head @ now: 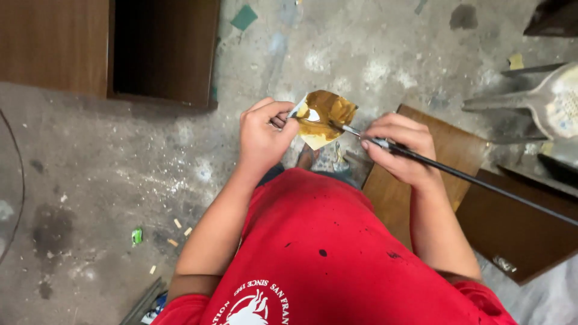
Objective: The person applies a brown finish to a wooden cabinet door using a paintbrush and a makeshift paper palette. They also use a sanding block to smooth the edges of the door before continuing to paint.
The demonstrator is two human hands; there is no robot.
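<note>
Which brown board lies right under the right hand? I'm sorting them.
The lighter board under the right hand; the darker board lies farther right.

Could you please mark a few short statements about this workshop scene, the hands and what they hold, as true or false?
1. The left hand pinches a torn, yellow-smeared packet. True.
2. The right hand is empty. False: its grip is closed on a thin dark brush.
3. The brush tip touches the packet. True.
4. The person wears a blue shirt. False: the shirt is red.
5. Brown wooden boards lie on the floor beside the right arm. True.
</note>
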